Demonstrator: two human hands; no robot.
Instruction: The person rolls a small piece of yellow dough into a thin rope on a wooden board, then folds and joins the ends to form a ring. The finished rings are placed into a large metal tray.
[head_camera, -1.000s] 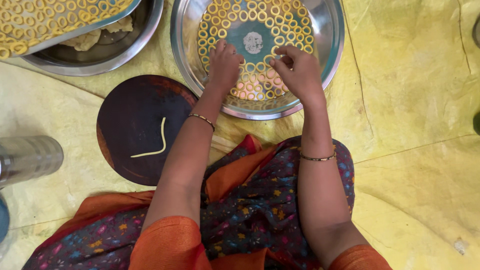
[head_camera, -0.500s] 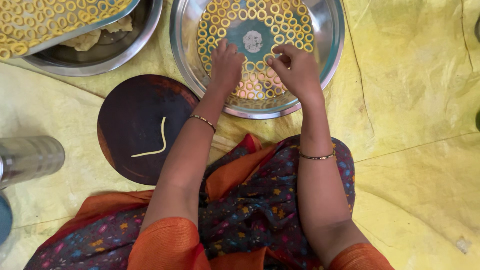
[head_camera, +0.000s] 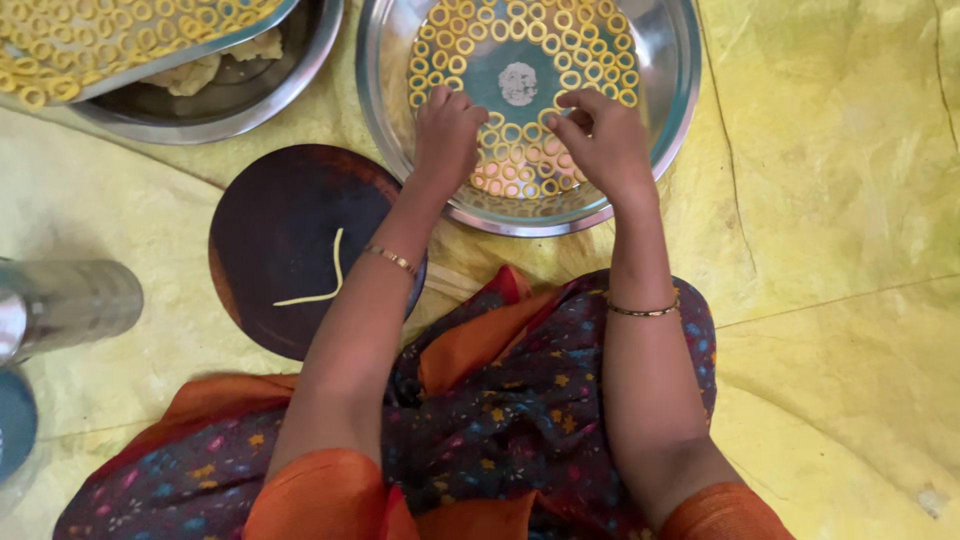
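Observation:
A round steel plate (head_camera: 670, 80) lies on the yellow sheet in front of me, lined with several small yellow dough rings (head_camera: 520, 30). My left hand (head_camera: 446, 130) rests over the rings at the plate's near left, fingers curled down. My right hand (head_camera: 600, 135) hovers over the near right, fingertips pinched together as if on a small ring, which I cannot make out. A dark round wooden board (head_camera: 280, 230) sits to the left with a thin strip of dough (head_camera: 325, 275) on it.
A steel bowl (head_camera: 260, 95) at the top left holds lumps of dough under a tray of several more rings (head_camera: 100, 40). A steel cylinder (head_camera: 65, 305) lies at the left edge. My patterned clothing (head_camera: 500, 420) fills the lower middle.
Both hands have shifted only slightly over the near part of the plate. The board and strip have not moved.

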